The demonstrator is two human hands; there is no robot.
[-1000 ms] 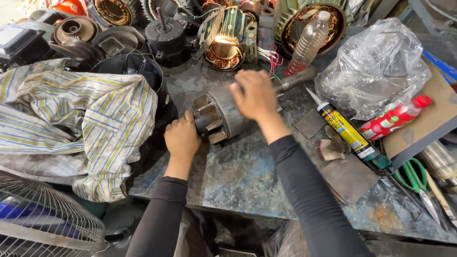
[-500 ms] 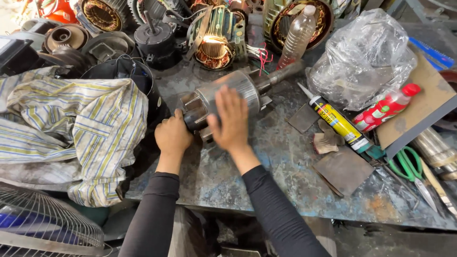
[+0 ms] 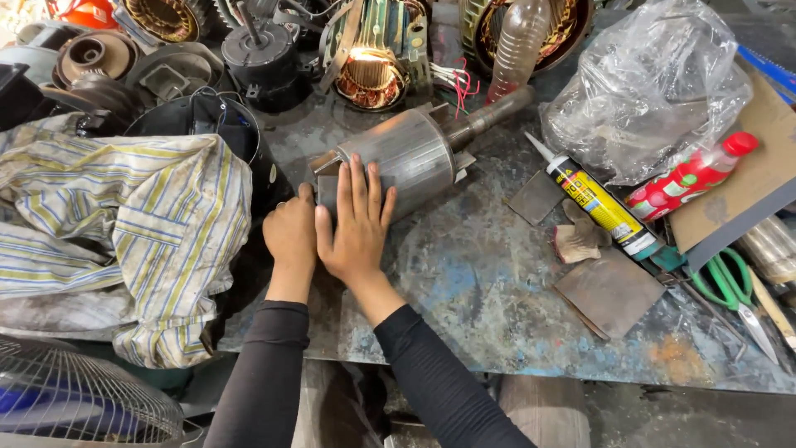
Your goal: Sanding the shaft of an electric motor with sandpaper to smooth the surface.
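— Near the workbench [image 3: 497,307]'s left edge, where's the rotor [image 3: 406,158]?
— Lying on its side, shaft toward the back, directly beyond both hands.
— And the hands?
— Right hand [image 3: 355,224] flat, fingers spread on its grey steel drum; left hand [image 3: 290,236] curled closed against its near end.

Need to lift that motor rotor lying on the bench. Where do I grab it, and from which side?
Judging by its pose, grip the rotor around its smooth steel drum, coming from the near side where the right hand lies flat on it and the left hand rests at its finned end. The shaft juts toward the far right, thin and off-balance; steady it only.
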